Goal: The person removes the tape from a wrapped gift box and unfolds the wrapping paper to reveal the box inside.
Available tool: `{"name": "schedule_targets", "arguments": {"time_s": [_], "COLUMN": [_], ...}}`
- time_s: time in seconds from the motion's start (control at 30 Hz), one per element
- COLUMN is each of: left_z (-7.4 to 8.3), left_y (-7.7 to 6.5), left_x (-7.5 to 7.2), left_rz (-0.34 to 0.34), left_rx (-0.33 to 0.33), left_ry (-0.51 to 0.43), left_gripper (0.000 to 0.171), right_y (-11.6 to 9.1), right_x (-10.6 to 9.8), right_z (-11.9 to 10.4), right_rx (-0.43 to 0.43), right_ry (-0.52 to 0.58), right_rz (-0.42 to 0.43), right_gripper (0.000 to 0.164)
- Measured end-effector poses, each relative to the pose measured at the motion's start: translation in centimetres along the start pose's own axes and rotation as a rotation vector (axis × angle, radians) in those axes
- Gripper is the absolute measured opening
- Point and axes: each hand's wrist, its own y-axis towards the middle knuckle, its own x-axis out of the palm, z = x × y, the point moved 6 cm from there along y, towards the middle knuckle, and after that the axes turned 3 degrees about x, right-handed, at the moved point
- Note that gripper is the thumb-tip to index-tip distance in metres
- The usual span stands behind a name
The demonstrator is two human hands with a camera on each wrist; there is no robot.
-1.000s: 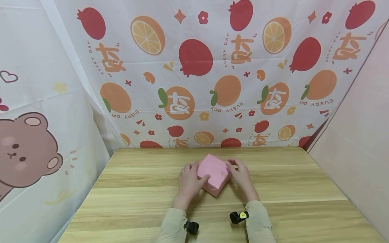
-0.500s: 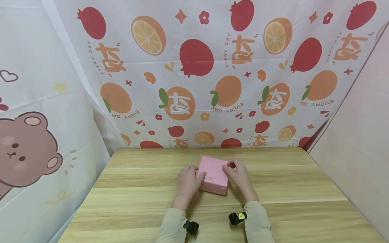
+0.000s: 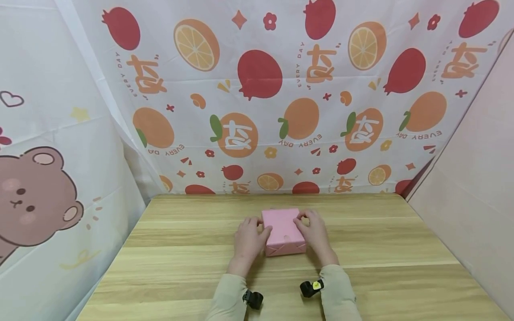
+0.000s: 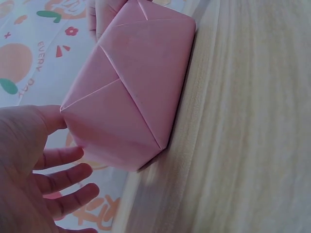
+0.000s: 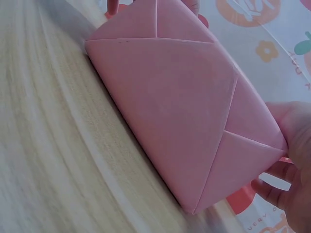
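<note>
A box wrapped in pink paper (image 3: 281, 227) sits on the wooden table, its near side square to me. Folded flaps with crossing creases show on that side in the left wrist view (image 4: 141, 82) and the right wrist view. My left hand (image 3: 248, 240) holds the box's left side, thumb at the top edge; in the left wrist view its lower fingers spread beside the corner. On the right side, my right hand (image 3: 316, 232) grips the box with thumb at the top edge and fingers bent behind the corner. The box's far side is hidden.
The wood-grain table (image 3: 180, 258) reaches back to a white curtain printed with fruit (image 3: 261, 73). Another curtain with a bear print (image 3: 36, 196) hangs at the left, and a plain pale sheet (image 3: 474, 187) at the right.
The box has turned on the table from corner-on to square, its near side now facing me. Both hands have stayed at its sides, with small finger shifts.
</note>
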Motion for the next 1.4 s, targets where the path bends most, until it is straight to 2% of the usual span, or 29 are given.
{"name": "schedule_targets", "arguments": {"time_s": [0.43, 0.73, 1.07, 1.23, 1.4], "left_z": [-0.1, -0.2, -0.3, -0.3, -0.3], "left_y": [0.0, 0.1, 0.2, 0.2, 0.2], "left_x": [0.3, 0.5, 0.6, 0.6, 0.6], "left_rz": [-0.027, -0.027, -0.041, -0.041, -0.043], "left_rx": [-0.028, -0.018, -0.023, -0.016, -0.014], "left_ry": [-0.034, -0.050, -0.061, -0.072, -0.088], "left_gripper": [0.044, 0.049, 0.050, 0.050, 0.050], "right_y": [-0.1, -0.1, -0.2, -0.2, -0.1], "right_x": [0.0, -0.6, -1.1, -1.6, -1.8], "right_z": [-0.3, 0.2, 0.7, 1.3, 1.6], "right_rx": [-0.032, 0.033, 0.055, 0.085, 0.100], "right_ry": [-0.032, -0.047, -0.040, -0.055, -0.063], "right_rz": [0.040, 0.128, 0.175, 0.188, 0.162], "right_gripper": [0.009, 0.009, 0.009, 0.008, 0.008]}}
